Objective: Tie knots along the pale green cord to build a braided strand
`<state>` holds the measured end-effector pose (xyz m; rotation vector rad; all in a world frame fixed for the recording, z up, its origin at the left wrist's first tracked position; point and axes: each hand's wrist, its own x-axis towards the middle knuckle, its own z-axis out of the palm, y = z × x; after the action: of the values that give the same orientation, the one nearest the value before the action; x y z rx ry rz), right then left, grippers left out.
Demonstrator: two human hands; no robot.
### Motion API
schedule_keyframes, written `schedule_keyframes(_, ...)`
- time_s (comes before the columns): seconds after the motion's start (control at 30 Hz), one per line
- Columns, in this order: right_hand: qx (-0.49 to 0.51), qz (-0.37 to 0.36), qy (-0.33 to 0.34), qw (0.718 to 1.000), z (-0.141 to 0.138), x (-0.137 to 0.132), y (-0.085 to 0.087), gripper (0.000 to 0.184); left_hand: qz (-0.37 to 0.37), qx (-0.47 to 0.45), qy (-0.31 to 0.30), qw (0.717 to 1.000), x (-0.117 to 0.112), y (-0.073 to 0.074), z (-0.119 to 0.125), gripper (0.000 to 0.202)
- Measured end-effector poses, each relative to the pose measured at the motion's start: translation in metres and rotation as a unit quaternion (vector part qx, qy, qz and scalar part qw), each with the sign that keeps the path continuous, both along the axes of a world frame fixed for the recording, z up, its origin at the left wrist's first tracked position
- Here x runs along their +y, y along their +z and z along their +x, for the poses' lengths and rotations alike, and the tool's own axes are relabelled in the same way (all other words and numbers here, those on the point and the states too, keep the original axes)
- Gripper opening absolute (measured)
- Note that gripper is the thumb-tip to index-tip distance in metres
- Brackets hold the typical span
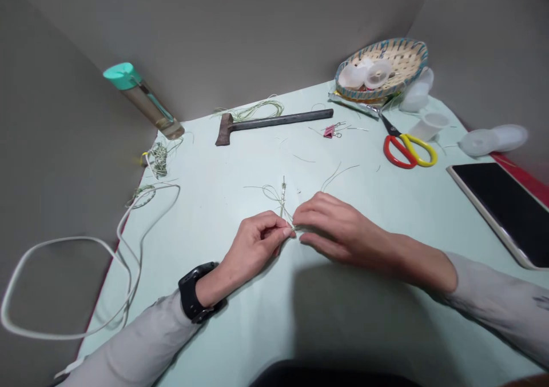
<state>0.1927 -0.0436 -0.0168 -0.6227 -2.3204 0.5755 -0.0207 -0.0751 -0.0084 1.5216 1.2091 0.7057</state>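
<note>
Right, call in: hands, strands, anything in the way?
Left hand pinching thin green strands. Right hand alongside, grip unclear. Strands looped just beyond the fingers. Hatchet farther back, not in the way.

Beyond the right grip [337, 227], one hammer [278, 121], one pink clip [329, 131], one basket [405, 64] and one pair of scissors [405, 140] are resting — one bottle [148, 107] is standing left, one phone [508, 210] lying right.

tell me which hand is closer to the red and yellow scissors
Right. The right hand is to the left of the scissors and nearer the person; the left hand is farther left, pinching thin green strands.
</note>
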Motion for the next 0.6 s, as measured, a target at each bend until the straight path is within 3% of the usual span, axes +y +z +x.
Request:
schedule_keyframes(0.13,-0.049,0.063,0.016,0.997,-0.007,0.002,-0.013,0.017,-0.018,-0.006,0.013,1.0,0.0,0.002,0.001,0.026)
schedule_keyframes(0.3,-0.055,0.102,0.015,0.993,-0.007,0.007,-0.018,0.021,-0.022,-0.004,0.012,1.0,0.001,0.002,0.001,0.025)
schedule_keyframes(0.6,-0.063,0.096,0.049,0.992,-0.005,0.007,-0.011,0.026,-0.018,0.012,0.025,0.999,-0.001,0.0,0.002,0.021)
